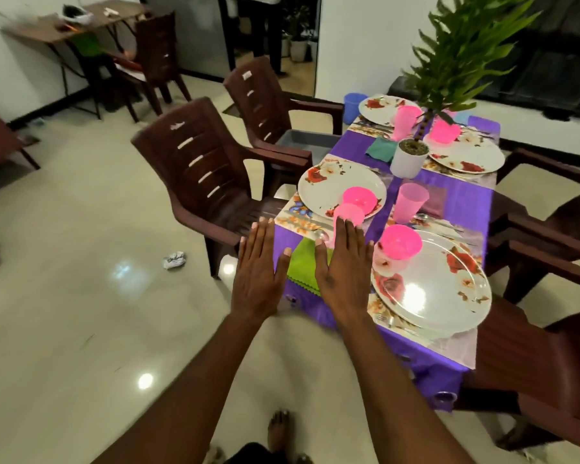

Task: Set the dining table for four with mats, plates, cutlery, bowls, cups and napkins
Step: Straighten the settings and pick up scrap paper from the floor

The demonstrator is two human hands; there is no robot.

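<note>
The table under a purple cloth (462,202) carries several floral plates, the nearest (442,296) with a pink bowl (400,242) on its rim. Another plate (332,187) holds a pink bowl (359,197), with a pink cup (347,217) in front of it. A second pink cup (409,200) stands mid-table. A green napkin (303,267) lies at the near corner. My left hand (260,272) and my right hand (344,269) are held flat, fingers straight, either side of the napkin, holding nothing. Cutlery (315,226) lies on the floral mat.
Brown plastic chairs (198,169) stand along the table's left side and others on the right (549,236). A potted plant in a white pot (409,159) sits mid-table. A teal napkin (380,149) lies beside it. Crumpled paper (174,260) lies on the glossy floor.
</note>
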